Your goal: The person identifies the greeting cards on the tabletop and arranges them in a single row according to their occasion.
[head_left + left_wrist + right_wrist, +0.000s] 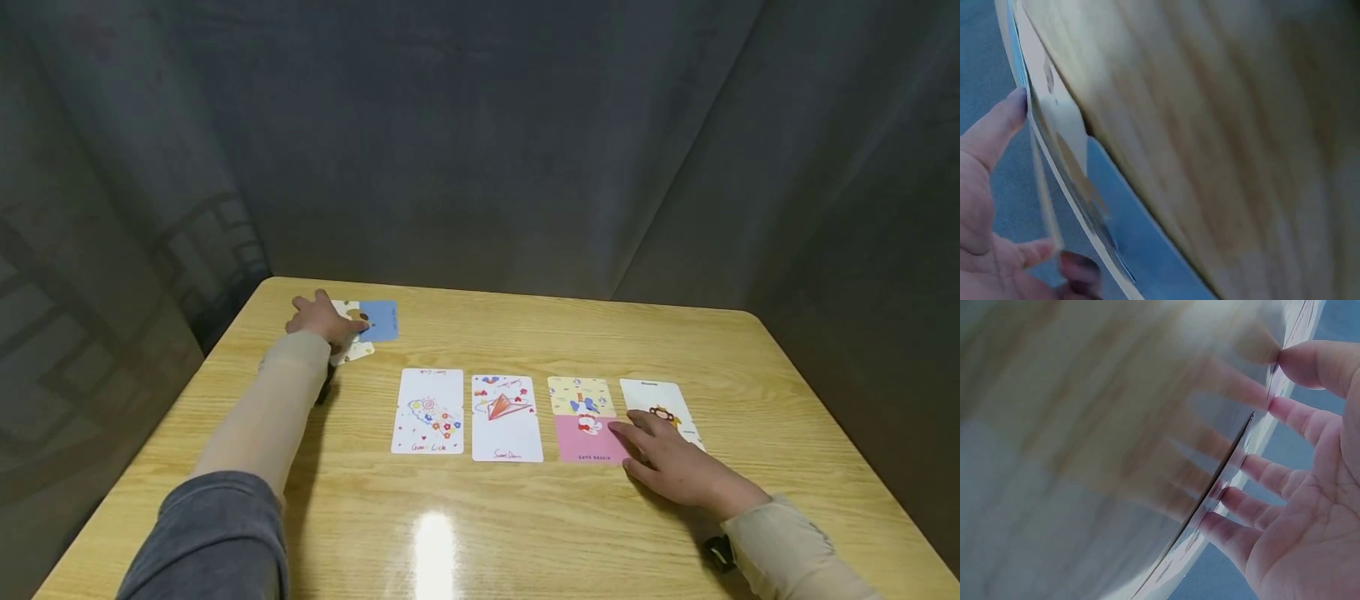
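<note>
At the back left of the table, my left hand [322,321] holds a patterned cream card [360,352] at an angle, its thumb over a card with a blue half [381,321]. In the left wrist view the held card [1043,194] appears as a blurred thin strip between thumb and fingers. My right hand [667,458] rests its outstretched fingertips on the row's right end. It touches a pink and yellow card [577,446] and partly covers a white card with a monkey [656,396]. The right wrist view shows the fingers [1300,415] extended, holding nothing.
Left of the pink and yellow card lie a white card with a paper plane [506,433] and a white card with flowers [429,392], side by side. The wooden table [352,508] has dark curtains [450,167] behind it and along both sides.
</note>
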Tool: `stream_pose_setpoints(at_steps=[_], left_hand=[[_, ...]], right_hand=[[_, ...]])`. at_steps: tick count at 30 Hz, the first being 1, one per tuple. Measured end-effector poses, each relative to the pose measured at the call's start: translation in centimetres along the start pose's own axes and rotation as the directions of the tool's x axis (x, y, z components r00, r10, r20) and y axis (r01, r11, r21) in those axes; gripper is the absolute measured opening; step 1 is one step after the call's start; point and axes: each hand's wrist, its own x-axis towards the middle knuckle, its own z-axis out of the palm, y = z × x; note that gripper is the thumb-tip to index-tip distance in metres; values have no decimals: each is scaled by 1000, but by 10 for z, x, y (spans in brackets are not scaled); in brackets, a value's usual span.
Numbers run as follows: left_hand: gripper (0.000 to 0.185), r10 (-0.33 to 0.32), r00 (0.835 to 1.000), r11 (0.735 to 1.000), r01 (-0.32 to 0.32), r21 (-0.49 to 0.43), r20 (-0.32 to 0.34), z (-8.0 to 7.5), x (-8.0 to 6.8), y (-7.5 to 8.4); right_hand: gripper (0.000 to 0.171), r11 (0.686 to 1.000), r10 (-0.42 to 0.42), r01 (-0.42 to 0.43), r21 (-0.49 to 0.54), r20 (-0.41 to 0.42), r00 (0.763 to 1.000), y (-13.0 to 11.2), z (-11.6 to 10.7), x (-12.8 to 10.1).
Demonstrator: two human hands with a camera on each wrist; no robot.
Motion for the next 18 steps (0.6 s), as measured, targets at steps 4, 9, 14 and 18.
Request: stream_pose_setpoints(at_steps=[4, 9, 14, 18], left_hand=[[109, 52, 999, 985, -49, -163, 16, -4, 2, -9], [82, 98, 995, 951, -94, -293, -2, -10, 2, -18], [76, 110, 994, 882, -99, -460, -2, -14, 3, -23], [56, 112, 994, 815, -84, -573, 14, -17, 3, -29]], right_hand=[[53, 1000, 7, -7, 5, 5, 1000, -1, 0, -1], [53, 1000, 2, -2, 3, -1, 1000, -1, 0, -2], [53, 1000, 0, 0, 2, 0, 1000, -1, 0, -1], [53, 1000, -6, 6, 5, -5, 1000, 0, 1, 0]])
